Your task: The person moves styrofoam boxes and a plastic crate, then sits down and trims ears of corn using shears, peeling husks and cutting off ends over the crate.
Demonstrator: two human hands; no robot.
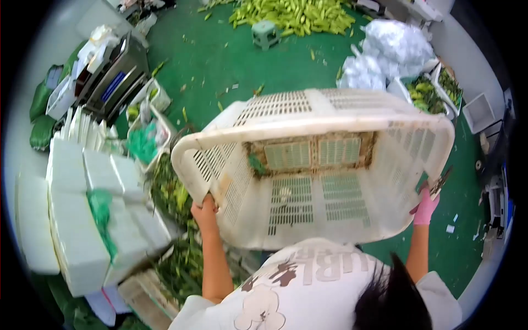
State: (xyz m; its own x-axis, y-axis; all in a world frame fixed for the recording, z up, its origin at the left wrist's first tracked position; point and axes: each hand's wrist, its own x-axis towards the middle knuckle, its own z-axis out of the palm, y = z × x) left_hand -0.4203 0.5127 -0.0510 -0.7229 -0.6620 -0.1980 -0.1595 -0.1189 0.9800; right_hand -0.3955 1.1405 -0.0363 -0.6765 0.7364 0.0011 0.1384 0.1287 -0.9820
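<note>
The left hand (206, 212) grips one end of a tilted basket (316, 184), the pink-gloved right hand (425, 208) clasping the other.

White plastic basket (316, 127), rectangular, slotted walls, thick rolled rim. Tipped on its side, mouth facing the wearer, base facing away. Held up off the floor (231, 69), left hand (206, 212) at the rim on one short end, right hand (425, 208) at the other. Roughly level left to right. Used condition: brown grime around the edges of the base (287, 155) and along its centre rib, scuffs on the rim. Green scrap (256, 164) stuck in the left base corner. Slots look through to green.
</note>
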